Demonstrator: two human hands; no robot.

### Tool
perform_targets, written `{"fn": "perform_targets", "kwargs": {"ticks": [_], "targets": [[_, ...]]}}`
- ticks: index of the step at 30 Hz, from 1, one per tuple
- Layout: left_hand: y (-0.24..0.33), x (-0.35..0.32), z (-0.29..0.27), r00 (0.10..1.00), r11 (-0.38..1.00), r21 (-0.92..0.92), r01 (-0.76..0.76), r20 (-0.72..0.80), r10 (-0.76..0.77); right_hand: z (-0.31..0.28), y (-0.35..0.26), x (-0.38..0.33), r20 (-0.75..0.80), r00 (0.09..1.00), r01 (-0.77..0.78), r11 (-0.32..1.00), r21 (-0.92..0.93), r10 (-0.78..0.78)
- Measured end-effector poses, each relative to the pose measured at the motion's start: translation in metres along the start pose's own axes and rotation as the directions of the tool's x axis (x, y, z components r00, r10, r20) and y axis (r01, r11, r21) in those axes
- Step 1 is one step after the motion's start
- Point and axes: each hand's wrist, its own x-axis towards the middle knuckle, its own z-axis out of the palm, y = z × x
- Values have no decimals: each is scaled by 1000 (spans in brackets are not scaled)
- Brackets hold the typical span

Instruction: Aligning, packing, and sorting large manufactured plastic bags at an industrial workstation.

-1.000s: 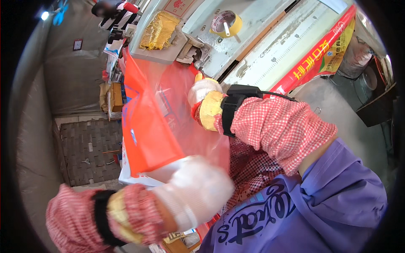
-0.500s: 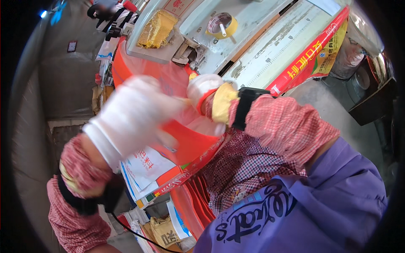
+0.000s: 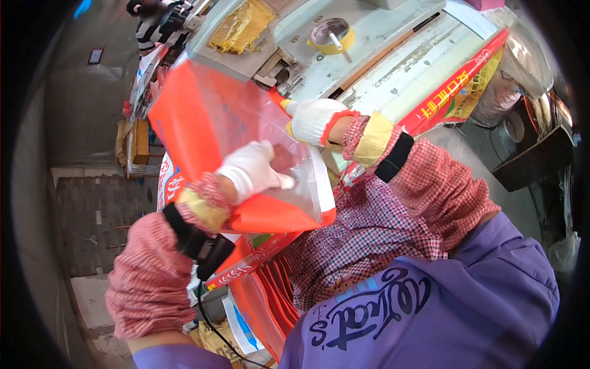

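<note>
Orange bag gapes beside pale worktop; my left hand, loosely spread, inside its mouth, right hand pinching edge; step looks like spreading bag wide, next move needs firm right grip

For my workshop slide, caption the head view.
White-gloved left hand over an open orange-red plastic bag, right hand at its edge, yellow tape roll beyond.

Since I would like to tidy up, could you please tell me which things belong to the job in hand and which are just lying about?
In hand:
- red bag, open
- left hand, at its mouth
- right hand, at its edge

Apparently lying about:
- tape roll
- yellow cloth
</note>
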Motion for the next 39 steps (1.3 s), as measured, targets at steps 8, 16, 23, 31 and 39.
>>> {"fn": "perform_targets", "kwargs": {"ticks": [8,16,23,31,39], "targets": [[-13,3,65,998,905,421,-60,31,51,-1,-1,-8,-68,998,8,999,49,-5],[-6,-13,62,982,725,681,-103,185,-34,-14,-22,-30,-77,993,-97,992,-76,91],[-15,-4,46,926,737,669,-99,332,-177,-13,-46,-36,249,858,510,689,-515,-449],[-32,-13,43,957,902,417,-109,288,-17,-27,-15,-65,-288,936,298,895,331,-205],[-4,-13,47,988,-25,-998,60,63,-140,4,-1,-44,-121,926,-277,861,426,358]]}}
